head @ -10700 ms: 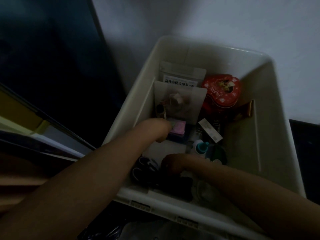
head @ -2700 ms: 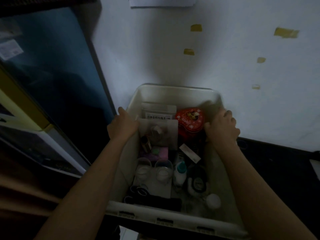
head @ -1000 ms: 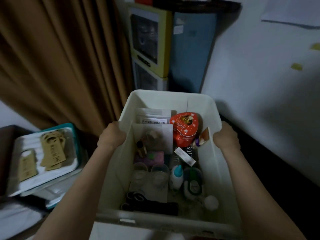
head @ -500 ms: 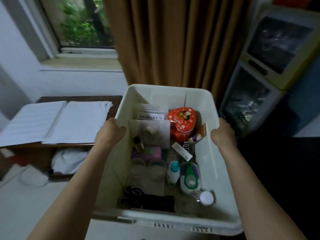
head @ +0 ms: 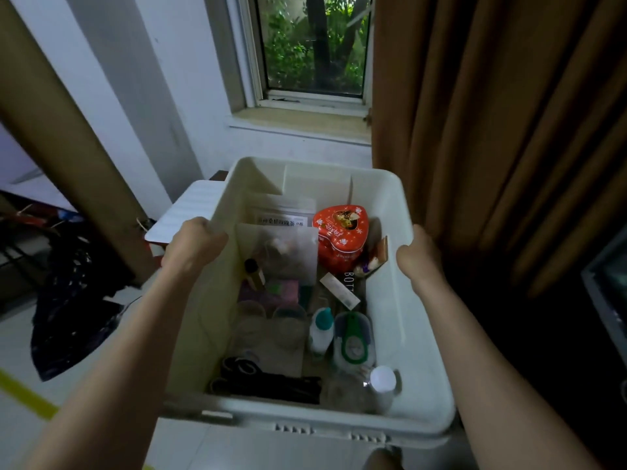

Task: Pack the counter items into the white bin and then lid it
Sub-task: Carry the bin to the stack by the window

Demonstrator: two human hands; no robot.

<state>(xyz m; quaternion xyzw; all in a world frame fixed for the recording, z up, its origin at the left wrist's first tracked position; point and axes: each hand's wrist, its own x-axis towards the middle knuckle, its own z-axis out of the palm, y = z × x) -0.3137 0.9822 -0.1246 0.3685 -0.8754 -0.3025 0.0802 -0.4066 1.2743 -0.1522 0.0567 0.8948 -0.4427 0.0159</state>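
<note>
I carry the white bin (head: 390, 195) in front of me, off the ground, with no lid on it. My left hand (head: 191, 244) grips its left rim and my right hand (head: 419, 254) grips its right rim. Inside lie a red heart-shaped tin (head: 341, 234), flat pouches (head: 281, 218), clear cups (head: 271, 320), a small white bottle with a teal cap (head: 322, 329), a green-and-white case (head: 353, 340), black scissors (head: 268, 381) and a white-capped jar (head: 381, 381).
A window (head: 315, 45) with a sill is straight ahead. Brown curtains (head: 492, 130) hang on the right. A flat white ribbed panel (head: 183, 212) lies on a low table to the left. Dark cloth (head: 71, 300) sits at the far left over a pale tiled floor.
I lifted the bin away from the wall corner and turned left with it; the view swung past the cabinets and curtain to face the window. Both hands kept their grip on the rims.
</note>
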